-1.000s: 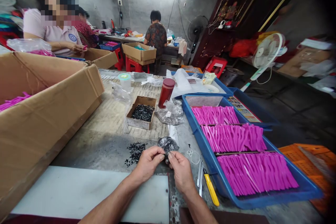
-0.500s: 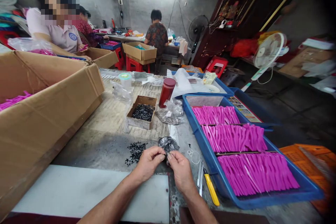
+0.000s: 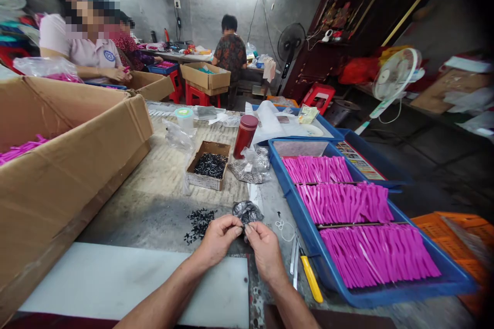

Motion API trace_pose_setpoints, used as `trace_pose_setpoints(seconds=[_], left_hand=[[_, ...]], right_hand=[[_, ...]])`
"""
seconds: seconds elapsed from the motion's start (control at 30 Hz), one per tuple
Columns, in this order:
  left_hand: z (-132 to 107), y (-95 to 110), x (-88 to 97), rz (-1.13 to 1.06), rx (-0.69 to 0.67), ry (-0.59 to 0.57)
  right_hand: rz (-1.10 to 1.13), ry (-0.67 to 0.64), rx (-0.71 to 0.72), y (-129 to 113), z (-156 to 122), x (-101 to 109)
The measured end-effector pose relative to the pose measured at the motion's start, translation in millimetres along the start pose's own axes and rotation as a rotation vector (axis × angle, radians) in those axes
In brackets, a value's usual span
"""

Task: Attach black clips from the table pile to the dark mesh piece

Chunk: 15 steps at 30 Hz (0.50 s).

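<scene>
Both hands meet at the near edge of the worn grey worktable (image 3: 154, 205), fingertips pinched together. The left hand (image 3: 218, 239) and right hand (image 3: 266, 252) each close thumb and forefinger on a small crinkled clear plastic bag of dark bits (image 3: 247, 212); the bag sits just past the fingertips, bottom touching the table. What exactly sits between the fingertips is too small to tell.

Just left of the bag lies a loose heap of small black metal pieces (image 3: 198, 222) on the table. Under the wrists is a flat white board (image 3: 127, 277). Right of the right hand lie a yellow-handled utility knife (image 3: 311, 277) and slim metal tweezers (image 3: 293, 259), side by side, near small white rings (image 3: 281, 226).

Further right, a long blue plastic tray (image 3: 304, 226) holds three rows of bright magenta plastic strips (image 3: 343, 203). Behind the bag stands a small open cardboard box full of black pieces (image 3: 208, 165), with a second clear bag of grey bits (image 3: 250, 167) beside it and a dark red cylindrical flask (image 3: 245, 136) behind that. At left a large open brown cardboard carton (image 3: 73, 164) takes up the table edge. A person in a pale shirt (image 3: 81, 46) sits beyond the carton; another person in a dark patterned top (image 3: 230, 51) sits with their back turned at a far table.
</scene>
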<state>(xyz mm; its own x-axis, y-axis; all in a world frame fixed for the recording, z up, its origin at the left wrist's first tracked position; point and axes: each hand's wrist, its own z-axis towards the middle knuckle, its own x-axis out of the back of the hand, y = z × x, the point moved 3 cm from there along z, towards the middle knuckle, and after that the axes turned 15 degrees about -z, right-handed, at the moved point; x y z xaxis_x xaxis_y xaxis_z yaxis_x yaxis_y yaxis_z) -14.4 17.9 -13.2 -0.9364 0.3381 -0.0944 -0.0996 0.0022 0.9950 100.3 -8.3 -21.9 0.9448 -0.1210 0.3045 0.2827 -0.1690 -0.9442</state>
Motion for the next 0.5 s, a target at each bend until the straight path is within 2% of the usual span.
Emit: trace_pose_setpoints(seconds=[0.13,0.23,0.33,0.43,0.5], left_hand=[[-0.3,1.2,2.7,-0.109,0.054,0.041],[5.9,14.4,17.3,-0.09,0.062,0.116],[26.0,39.7,43.8,0.098,-0.027,0.25],[57.2,63.3,71.4,0.535,-0.093,0.382],[77.4,70.7,84.4,0.634,-0.098,0.402]], right_hand=[[0.057,-0.002,-0.004,-0.3,-0.6,3.8],[0.082,0.035,-0.015,-0.7,-1.1,13.4],[0.109,0.073,-0.05,1.5,-2.2,22.7],[0.128,0.083,-0.074,4.6,-4.6,25.7],[0.133,0.081,-0.076,6.2,-6.4,25.1]])
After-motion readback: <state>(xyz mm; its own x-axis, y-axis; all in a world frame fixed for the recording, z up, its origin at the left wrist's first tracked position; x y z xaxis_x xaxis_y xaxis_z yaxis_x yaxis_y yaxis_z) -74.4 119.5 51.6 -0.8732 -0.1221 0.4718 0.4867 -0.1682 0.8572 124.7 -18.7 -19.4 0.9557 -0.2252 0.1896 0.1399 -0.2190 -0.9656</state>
